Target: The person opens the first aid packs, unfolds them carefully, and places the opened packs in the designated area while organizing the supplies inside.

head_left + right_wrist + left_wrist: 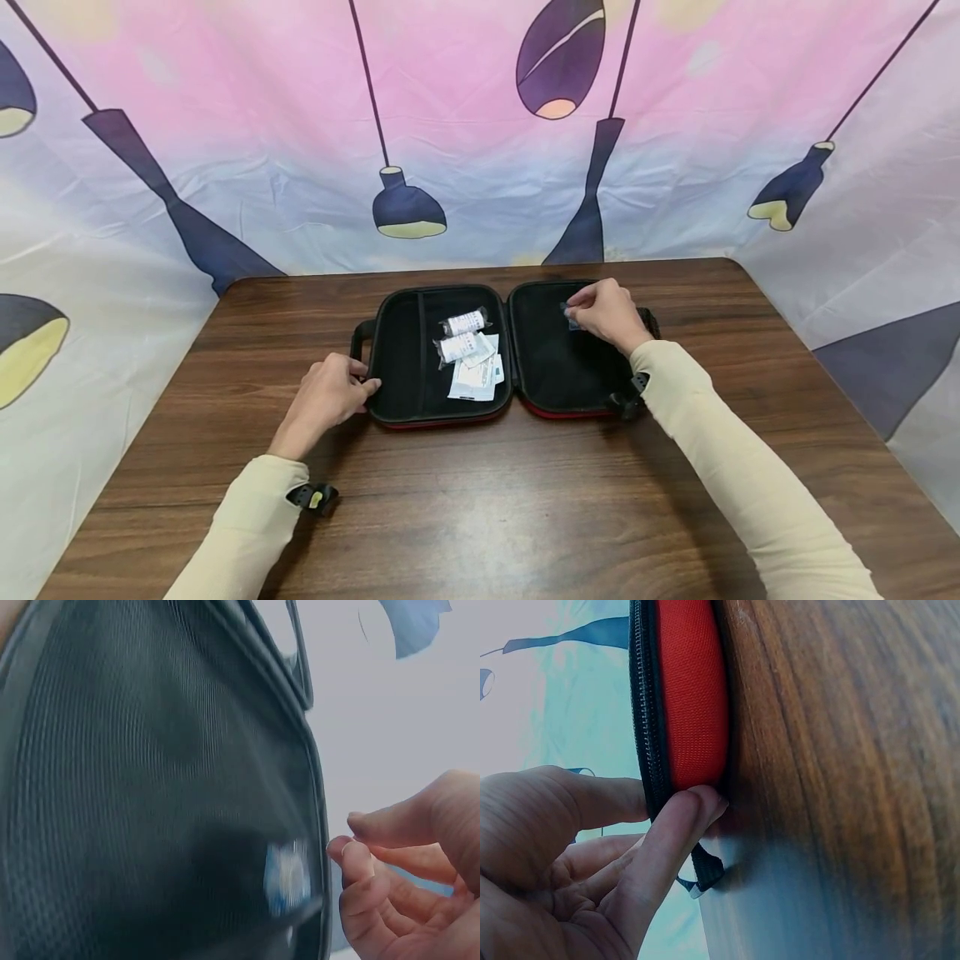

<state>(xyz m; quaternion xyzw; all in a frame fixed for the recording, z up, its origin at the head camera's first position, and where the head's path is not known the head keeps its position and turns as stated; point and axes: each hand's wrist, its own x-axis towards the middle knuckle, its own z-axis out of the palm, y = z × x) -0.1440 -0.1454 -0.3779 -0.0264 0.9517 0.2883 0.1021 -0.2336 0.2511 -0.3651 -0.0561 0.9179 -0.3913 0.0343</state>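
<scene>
A black zip case with red outer sides lies unfolded on the table. My left hand is at its left end beside the carry handle, thumb and index finger gripping the corner along the zipper and red side. Two wrapped bandage rolls and several flat white packets lie in the left half. Over the right half hovers my right hand, fingers loosely curled and nothing visible between them. Close by, a small blue-and-white packet shows behind the mesh.
The wooden table runs in front of the case and to both sides. Behind it hangs a cloth backdrop printed with lamps. A black strap end sits at the case's front right corner.
</scene>
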